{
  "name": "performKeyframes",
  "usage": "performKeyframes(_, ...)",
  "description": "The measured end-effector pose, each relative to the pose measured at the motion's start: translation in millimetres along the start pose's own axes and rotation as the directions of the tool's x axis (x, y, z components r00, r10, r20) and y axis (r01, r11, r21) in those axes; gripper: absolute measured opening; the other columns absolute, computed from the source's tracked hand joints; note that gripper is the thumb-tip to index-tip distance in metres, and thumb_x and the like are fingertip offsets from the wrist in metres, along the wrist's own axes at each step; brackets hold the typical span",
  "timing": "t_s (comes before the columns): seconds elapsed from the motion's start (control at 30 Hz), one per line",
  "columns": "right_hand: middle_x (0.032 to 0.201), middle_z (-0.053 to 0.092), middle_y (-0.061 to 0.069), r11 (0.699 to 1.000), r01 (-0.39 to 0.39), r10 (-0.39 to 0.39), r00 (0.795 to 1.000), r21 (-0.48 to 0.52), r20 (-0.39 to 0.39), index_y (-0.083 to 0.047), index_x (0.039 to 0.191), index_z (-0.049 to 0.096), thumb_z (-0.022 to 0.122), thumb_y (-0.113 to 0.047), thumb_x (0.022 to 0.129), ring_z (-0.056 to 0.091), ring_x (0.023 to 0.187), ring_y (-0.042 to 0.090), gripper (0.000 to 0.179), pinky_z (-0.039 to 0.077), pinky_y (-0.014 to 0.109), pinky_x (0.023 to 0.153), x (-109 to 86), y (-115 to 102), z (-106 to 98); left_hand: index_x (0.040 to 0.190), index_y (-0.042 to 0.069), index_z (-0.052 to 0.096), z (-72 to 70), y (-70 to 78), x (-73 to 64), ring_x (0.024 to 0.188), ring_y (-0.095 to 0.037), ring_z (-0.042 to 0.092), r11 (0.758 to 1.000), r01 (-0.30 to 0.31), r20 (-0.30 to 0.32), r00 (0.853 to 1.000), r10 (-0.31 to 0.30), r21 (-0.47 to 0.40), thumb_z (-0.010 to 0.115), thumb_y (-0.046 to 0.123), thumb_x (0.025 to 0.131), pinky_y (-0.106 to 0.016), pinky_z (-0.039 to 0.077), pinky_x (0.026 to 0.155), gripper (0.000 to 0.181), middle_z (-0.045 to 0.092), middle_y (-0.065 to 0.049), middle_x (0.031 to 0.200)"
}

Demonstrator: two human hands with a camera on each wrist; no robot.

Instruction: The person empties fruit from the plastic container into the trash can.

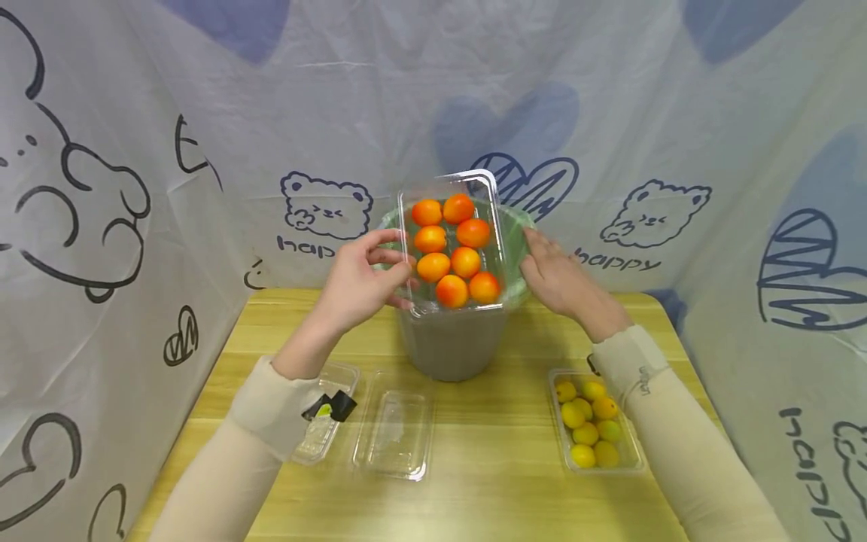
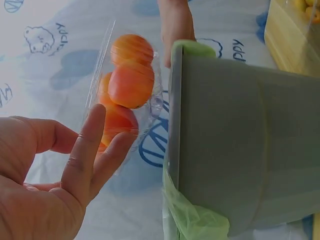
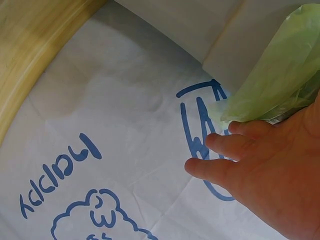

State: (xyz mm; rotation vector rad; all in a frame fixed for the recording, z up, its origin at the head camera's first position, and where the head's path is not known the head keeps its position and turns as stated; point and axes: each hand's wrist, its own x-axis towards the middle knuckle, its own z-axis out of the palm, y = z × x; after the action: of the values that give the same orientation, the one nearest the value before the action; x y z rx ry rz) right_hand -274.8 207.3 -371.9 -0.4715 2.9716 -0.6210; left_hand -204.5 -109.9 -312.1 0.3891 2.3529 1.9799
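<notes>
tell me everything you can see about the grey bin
The grey bin stands upright on the wooden table, narrowing towards its base. Its smooth wall looks like plastic, with a faint line across it. A thin, translucent green liner folds over the rim. The right hand is at the liner's right side. Above the mouth, the left hand holds a clear tray of orange fruit, hiding much of the inside.
</notes>
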Motion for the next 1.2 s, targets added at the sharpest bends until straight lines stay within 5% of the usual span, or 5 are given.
performKeyframes(0.43,0.178,0.006,0.017,1.0,-0.008,0.008,1.0,0.006,0.012,-0.006,0.169,0.002,0.015,-0.038,0.109,0.008,0.162,0.048,0.07,0.008,0.071,0.13,-1.4,0.3,-3.5,0.149,-0.001,0.051,-5.7,-8.8,38.5,0.073,-0.017,0.074,1.0,-0.015,-0.107,0.994,0.017,0.027,0.062,0.001,0.096,-0.046,0.067,0.064,0.054,0.072,-0.027,0.118)
performKeyframes(0.97,0.178,0.005,0.018,1.0,0.001,-0.001,1.0,0.005,0.025,-0.006,0.169,0.0,0.013,-0.039,0.109,0.008,0.162,0.048,0.07,0.008,0.071,0.13,-2.6,0.4,-1.0,0.148,-0.001,0.052,2.6,-22.2,62.9,0.068,-0.016,0.07,0.998,-0.048,-0.145,0.988,0.054,0.049,0.06,-0.002,0.094,-0.038,0.066,0.057,0.055,0.071,-0.026,0.12)
performKeyframes(1.2,0.178,0.004,0.017,1.0,-0.011,0.011,0.999,0.009,0.032,-0.007,0.17,0.0,0.015,-0.038,0.109,0.007,0.162,0.049,0.069,0.007,0.07,0.131,-2.6,0.4,-1.0,0.143,0.0,0.056,3.7,-27.2,68.3,0.071,-0.03,0.071,0.995,-0.053,-0.164,0.984,0.066,0.086,0.061,-0.002,0.094,-0.036,0.065,0.054,0.05,0.07,-0.026,0.12)
